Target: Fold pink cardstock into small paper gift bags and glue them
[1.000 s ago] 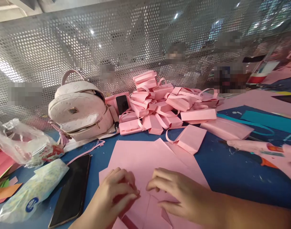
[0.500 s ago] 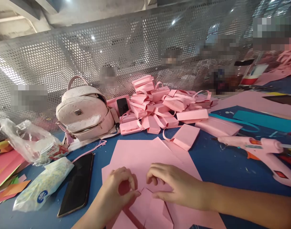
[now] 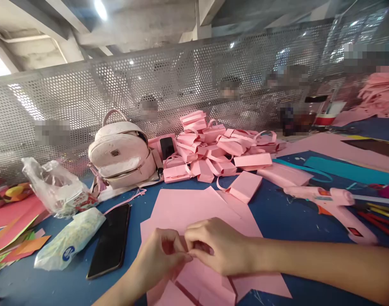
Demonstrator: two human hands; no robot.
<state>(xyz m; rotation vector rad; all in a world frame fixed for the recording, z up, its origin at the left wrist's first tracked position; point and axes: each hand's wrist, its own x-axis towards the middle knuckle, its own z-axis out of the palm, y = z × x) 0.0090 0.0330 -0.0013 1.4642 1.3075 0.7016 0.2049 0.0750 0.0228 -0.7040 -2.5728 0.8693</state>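
Below my hands lies a folded piece of pink paper (image 3: pixel 202 278), with crease lines and flaps showing. My left hand (image 3: pixel 162 257) is closed in a pinch, thumb against fingertips, at the paper's upper edge. Right beside it, my right hand (image 3: pixel 216 246) pinches the same edge, and the two sets of fingertips meet. The bit of paper between them is mostly hidden by the fingers. Flat pink sheets (image 3: pixel 178 206) spread underneath on the blue table (image 3: pixel 274 216).
Behind the sheets is a heap of pink paper bags (image 3: pixel 213 146). A pale backpack (image 3: pixel 121 153), dark phone (image 3: pixel 110 242), tissue pack (image 3: pixel 70 240) and plastic bag (image 3: pixel 54 187) are left. A pink glue gun (image 3: pixel 334 208) and teal strip (image 3: pixel 350 170) lie right. Perforated metal panels (image 3: pixel 181 76) stand behind.
My hands, apart half a second ago, have come together, with the fingertips now pinched at the paper's edge. The view has tilted up a little.
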